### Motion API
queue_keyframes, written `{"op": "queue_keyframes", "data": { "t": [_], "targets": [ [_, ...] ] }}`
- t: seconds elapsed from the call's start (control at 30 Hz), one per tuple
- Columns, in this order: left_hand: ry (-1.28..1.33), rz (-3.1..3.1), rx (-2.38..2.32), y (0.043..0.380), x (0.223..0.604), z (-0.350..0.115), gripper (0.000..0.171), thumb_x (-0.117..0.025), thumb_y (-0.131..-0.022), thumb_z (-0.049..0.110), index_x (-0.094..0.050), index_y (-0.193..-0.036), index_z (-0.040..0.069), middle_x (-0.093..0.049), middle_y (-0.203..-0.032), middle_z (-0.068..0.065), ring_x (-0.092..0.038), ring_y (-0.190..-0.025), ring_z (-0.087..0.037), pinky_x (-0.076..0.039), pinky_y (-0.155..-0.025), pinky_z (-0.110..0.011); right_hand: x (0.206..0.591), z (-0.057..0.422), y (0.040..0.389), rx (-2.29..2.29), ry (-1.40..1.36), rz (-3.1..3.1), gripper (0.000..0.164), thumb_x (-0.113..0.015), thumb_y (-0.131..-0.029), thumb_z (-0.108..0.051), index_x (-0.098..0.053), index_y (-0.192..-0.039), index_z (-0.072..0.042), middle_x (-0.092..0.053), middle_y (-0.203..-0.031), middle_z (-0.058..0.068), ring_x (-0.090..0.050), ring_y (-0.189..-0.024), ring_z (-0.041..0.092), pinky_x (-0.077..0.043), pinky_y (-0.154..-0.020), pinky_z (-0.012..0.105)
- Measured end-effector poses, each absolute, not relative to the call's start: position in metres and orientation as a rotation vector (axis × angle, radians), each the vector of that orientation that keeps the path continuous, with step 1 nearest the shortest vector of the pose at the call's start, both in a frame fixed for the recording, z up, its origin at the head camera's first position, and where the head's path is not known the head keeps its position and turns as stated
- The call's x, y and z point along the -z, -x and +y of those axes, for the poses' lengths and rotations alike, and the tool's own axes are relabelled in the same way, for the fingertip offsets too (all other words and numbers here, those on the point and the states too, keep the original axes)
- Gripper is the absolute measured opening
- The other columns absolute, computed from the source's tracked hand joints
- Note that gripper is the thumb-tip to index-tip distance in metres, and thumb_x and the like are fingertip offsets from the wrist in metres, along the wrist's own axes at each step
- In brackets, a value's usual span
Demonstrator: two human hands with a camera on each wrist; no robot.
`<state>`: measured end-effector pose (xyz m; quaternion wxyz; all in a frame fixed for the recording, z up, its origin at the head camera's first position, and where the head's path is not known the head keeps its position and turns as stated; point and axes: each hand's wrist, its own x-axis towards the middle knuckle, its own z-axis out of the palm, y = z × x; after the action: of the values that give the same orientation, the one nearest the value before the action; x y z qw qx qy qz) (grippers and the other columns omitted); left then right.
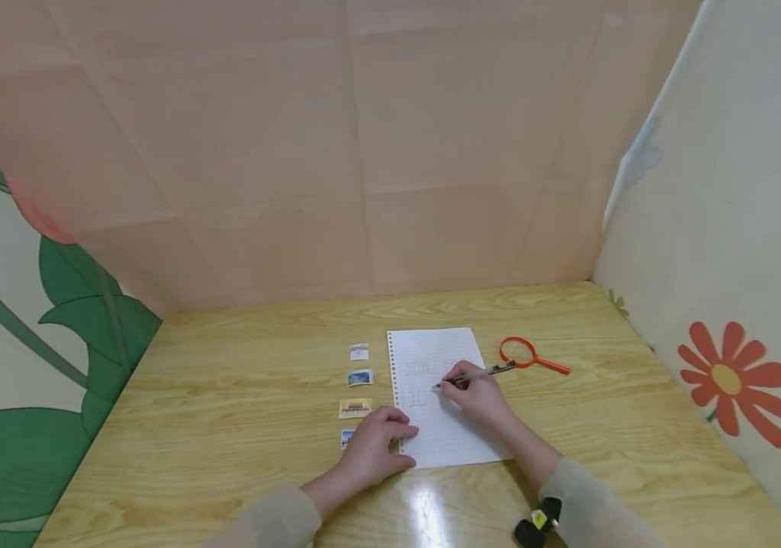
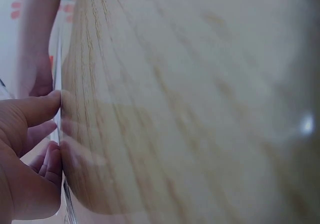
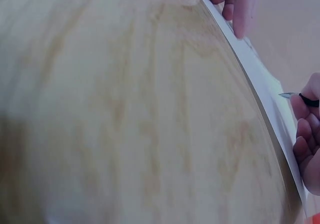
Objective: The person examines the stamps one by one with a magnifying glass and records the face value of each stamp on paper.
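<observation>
A sheet of lined, hole-punched paper (image 1: 455,445) lies on the wooden table, with faint large writing, partly legible as "120", on its upper half. My right hand (image 1: 482,399) pinches a pen (image 1: 496,370), its tip at the paper near the writing. The pen (image 3: 310,101) also shows at the edge of the right wrist view. My left hand (image 1: 377,449) rests on the lower left edge of the sheet, fingers loosely bent. Left of the paper, several small stamp-like pictures stand in a column, among them a yellowish one (image 1: 355,409); the left hand partly covers the lowest one (image 1: 346,438).
To the right of the paper lies a red magnifying glass (image 1: 552,366). A black device (image 1: 533,529) sits by the right sleeve. Behind the table (image 1: 226,396) hangs a pinkish covering (image 1: 260,190), and flower-patterned walls (image 1: 726,266) stand at both sides.
</observation>
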<state>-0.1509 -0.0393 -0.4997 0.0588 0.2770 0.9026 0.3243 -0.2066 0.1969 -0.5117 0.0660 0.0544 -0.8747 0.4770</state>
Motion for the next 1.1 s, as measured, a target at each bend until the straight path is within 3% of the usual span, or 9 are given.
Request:
{"op": "queue_keyframes", "data": {
  "t": [1.1],
  "targets": [
    [-0.869,2.742,-0.997,0.1508,0.5001,-0.0407,0.043,-0.086,-0.077,0.023,-0.074,-0.117,0.012,-0.059,-0.118,0.0,-0.054,-0.109,-0.016,-0.044,-0.099,-0.035,0.5097,0.1884,0.2051,-1.396,-0.246,-2.68,0.007,-0.073,-0.081,-0.007,-0.067,-0.083,-0.01,-0.055,-0.069,-0.005,-0.049,-0.065,0.012,-0.04,-0.057,0.021]
  ]
}}
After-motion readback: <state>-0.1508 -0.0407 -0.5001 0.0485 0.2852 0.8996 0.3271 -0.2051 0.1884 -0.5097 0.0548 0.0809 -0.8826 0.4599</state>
